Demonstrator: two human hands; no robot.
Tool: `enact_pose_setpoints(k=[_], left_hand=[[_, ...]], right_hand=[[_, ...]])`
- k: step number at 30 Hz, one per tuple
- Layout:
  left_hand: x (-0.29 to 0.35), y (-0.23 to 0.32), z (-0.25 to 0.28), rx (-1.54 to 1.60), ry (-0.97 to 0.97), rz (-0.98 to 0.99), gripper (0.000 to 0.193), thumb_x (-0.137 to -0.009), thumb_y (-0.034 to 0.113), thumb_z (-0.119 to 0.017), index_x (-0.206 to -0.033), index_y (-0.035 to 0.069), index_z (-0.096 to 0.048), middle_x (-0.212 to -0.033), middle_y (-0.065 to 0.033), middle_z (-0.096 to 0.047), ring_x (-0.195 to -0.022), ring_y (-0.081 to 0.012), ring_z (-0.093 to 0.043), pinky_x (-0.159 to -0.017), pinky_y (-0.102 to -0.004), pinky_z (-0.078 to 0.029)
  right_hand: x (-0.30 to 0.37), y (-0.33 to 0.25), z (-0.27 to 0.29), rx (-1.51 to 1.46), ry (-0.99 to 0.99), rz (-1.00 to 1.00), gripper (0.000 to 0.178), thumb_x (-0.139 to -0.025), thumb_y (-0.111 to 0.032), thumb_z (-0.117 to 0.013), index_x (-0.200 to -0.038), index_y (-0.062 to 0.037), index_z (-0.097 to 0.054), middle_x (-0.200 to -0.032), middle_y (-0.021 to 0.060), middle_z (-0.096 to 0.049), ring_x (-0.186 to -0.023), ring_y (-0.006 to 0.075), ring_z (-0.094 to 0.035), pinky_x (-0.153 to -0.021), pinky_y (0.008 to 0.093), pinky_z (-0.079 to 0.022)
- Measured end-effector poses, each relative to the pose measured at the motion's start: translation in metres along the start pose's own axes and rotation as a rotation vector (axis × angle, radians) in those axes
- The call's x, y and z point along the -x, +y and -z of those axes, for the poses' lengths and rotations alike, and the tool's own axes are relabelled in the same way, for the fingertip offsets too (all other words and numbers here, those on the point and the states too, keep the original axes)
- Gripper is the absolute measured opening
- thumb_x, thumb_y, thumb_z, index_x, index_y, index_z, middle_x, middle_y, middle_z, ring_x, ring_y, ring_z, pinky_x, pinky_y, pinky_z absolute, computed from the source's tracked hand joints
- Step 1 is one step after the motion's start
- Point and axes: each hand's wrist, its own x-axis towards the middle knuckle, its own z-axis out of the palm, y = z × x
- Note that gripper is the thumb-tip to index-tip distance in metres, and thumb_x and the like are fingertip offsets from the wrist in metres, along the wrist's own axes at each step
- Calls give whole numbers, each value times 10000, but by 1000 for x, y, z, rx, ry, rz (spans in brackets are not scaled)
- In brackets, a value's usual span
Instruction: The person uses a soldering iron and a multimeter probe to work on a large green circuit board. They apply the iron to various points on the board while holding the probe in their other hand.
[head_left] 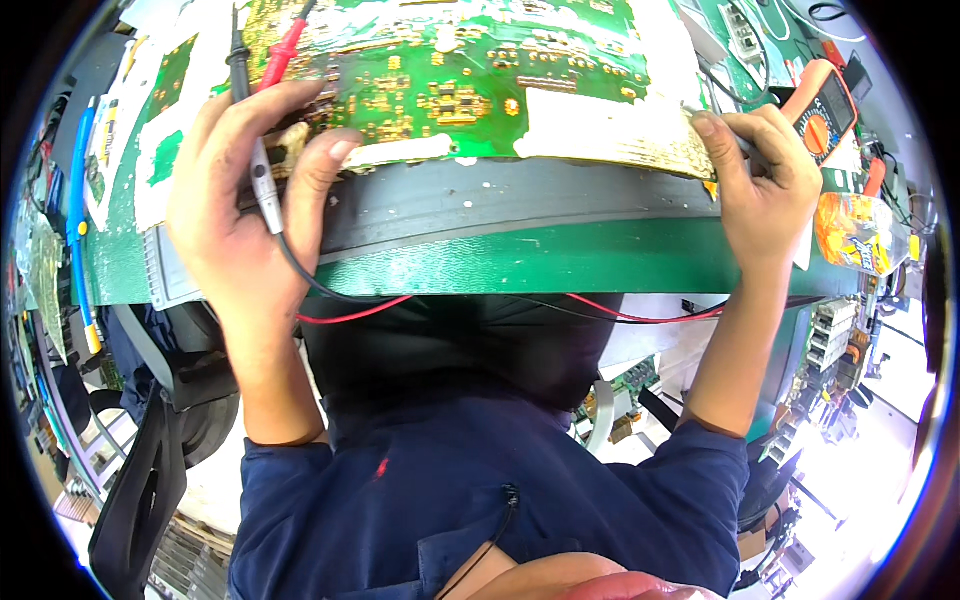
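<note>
A large green circuit board with gold pads and whitish patches lies at the top of the view, its near edge over a grey strip. My left hand is at its left end, fingers curled around a black and grey test probe, thumb and index finger apart at the tips. A red test probe sticks out above that index finger; the fingers hide its lower part. My right hand pinches the board's near right corner between thumb and bent fingers.
The board rests on a green worktable with a grey strip. An orange multimeter and an orange-yellow packet stand at the right. Red and black leads hang along the front edge. A blue tool lies left.
</note>
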Motion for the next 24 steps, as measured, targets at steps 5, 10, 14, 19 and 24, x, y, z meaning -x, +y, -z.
enact_pose_setpoints(k=[5, 10, 14, 19, 24], left_hand=[[0, 0, 4, -1, -51, 55, 282, -806, 59, -772, -1069, -15, -701, -957, -108, -671, -884, -193, -635, -820, -284, -494], [1, -5, -2, 40, 35, -2, 311, -763, 119, -832, -1027, 4, -715, -879, -97, -654, -800, -196, -632, -737, -282, -498], [0, -5, -3, 49, 60, -17, 317, -748, 137, -856, -1009, 15, -725, -857, -100, -658, -790, -200, -637, -721, -285, -508], [0, -4, -3, 23, 63, -32, 306, -744, 126, -854, -1001, 17, -728, -859, -93, -662, -780, -197, -635, -720, -286, -508], [1, 0, 1, 6, -15, 42, 278, -812, 49, -772, -1071, -16, -696, -942, -115, -673, -860, -194, -641, -806, -281, -500]], right_hand=[[-7, -4, 4, -9, -57, -78, 226, -836, -190, -806, -829, 15, -710, -684, 40, -573, -608, 113, -501, -559, 256, -393], [-7, 9, 4, -288, -40, -227, 229, -842, -187, -801, -860, 27, -722, -732, 21, -622, -684, 94, -541, -631, 240, -423], [-15, 9, 31, 61, -193, -104, 213, -839, -189, -797, -882, 11, -738, -748, 20, -618, -657, 99, -519, -601, 265, -407], [-18, 22, 33, 108, -228, -42, 246, -822, -228, -801, -893, -1, -739, -740, 45, -599, -630, 135, -513, -586, 291, -394], [-27, 29, 27, 78, -238, 33, 231, -811, -200, -803, -910, -1, -739, -778, 65, -611, -690, 162, -568, -650, 295, -431]])
